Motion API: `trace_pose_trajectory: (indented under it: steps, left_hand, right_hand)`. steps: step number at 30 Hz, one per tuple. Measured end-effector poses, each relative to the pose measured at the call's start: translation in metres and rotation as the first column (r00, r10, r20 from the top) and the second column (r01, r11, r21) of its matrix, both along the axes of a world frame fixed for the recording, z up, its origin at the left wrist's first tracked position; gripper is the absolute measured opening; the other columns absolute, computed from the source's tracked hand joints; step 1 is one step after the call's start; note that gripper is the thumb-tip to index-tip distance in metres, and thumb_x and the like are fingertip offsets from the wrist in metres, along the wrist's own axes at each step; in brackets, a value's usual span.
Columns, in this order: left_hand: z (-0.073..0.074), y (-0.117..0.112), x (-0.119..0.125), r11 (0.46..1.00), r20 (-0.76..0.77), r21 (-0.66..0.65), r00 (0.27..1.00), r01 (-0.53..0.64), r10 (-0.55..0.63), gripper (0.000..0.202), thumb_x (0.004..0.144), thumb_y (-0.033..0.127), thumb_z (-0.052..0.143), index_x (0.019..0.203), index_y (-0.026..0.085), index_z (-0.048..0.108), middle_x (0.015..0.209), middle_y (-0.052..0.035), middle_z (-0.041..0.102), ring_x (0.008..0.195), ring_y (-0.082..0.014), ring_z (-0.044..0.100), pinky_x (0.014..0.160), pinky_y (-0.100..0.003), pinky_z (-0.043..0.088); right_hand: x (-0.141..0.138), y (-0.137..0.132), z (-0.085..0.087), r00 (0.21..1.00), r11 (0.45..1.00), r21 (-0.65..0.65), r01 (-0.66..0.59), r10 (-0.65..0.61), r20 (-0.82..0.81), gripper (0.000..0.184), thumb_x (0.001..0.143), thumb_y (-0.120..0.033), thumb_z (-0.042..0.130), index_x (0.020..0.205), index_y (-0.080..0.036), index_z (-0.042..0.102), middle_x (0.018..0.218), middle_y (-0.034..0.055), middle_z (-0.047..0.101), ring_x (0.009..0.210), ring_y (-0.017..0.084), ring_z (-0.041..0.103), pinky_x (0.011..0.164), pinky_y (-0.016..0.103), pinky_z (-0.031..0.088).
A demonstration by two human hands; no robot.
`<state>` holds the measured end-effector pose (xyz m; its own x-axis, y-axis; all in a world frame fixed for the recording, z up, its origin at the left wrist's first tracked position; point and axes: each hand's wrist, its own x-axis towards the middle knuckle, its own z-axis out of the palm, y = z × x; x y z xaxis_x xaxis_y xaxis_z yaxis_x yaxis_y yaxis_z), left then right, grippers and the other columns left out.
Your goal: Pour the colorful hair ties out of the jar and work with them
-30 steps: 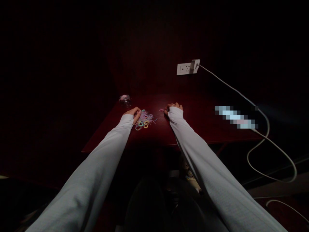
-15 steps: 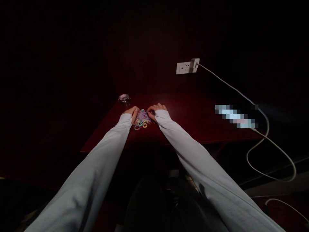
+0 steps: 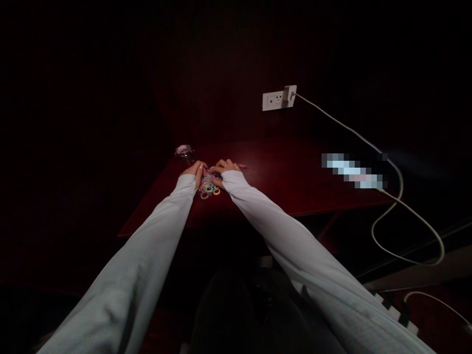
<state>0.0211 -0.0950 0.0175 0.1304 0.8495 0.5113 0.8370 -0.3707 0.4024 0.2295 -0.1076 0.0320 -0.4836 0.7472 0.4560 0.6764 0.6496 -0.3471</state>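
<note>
A small heap of coloured rings [image 3: 208,189], pink, yellow, green and blue, lies on a dark red table [image 3: 287,182]. My left hand [image 3: 195,170] rests at the heap's left edge with its fingers curled onto the rings. My right hand [image 3: 223,168] is over the heap's right side, fingers bent down into it, almost touching the left hand. What either hand pinches is too small to make out. A small pink piece [image 3: 241,166] lies on the table just right of my right hand. Both arms wear pale long sleeves.
A small clear jar [image 3: 184,153] with pink contents stands at the table's far left corner. A wall socket [image 3: 276,100] holds a white charger [image 3: 289,94] whose cable [image 3: 391,206] runs down over the table's right edge. The surroundings are dark.
My right hand came left from the bare table onto the heap, leaving a pink piece where it was. The left hand stayed at the heap. The view shifted slightly.
</note>
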Motion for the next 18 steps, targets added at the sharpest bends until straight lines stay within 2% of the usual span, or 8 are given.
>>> trace_pose_trajectory:
  steps: [8, 18]
  left_hand:
    - [0.0015, -0.0045, 0.0011, 1.000, -0.067, -0.002, 0.998, -0.021, 0.021, 0.040, 0.098, 0.056, 0.048, 0.112, 0.026, 0.069, 0.105, -0.0045, 0.078, 0.087, -0.0198, 0.069, 0.074, -0.027, 0.048]
    - [0.0009, 0.0020, -0.0004, 1.000, -0.070, -0.003, 0.998, -0.003, 0.003, 0.032, 0.098, 0.046, 0.051, 0.114, 0.026, 0.070, 0.106, -0.0043, 0.079, 0.093, -0.0205, 0.071, 0.077, -0.027, 0.049]
  right_hand:
    - [0.0022, 0.0010, 0.0000, 1.000, 1.000, -0.026, 0.002, -0.002, -0.012, 0.030, 0.095, -0.035, 0.072, 0.124, -0.028, 0.077, 0.127, 0.0087, 0.070, 0.121, 0.030, 0.053, 0.104, 0.045, 0.042]
    - [0.0026, 0.0030, 0.0010, 1.000, 0.999, -0.052, 0.006, -0.007, -0.010, 0.029, 0.097, -0.037, 0.070, 0.124, -0.028, 0.076, 0.126, 0.0086, 0.071, 0.120, 0.029, 0.054, 0.101, 0.042, 0.042]
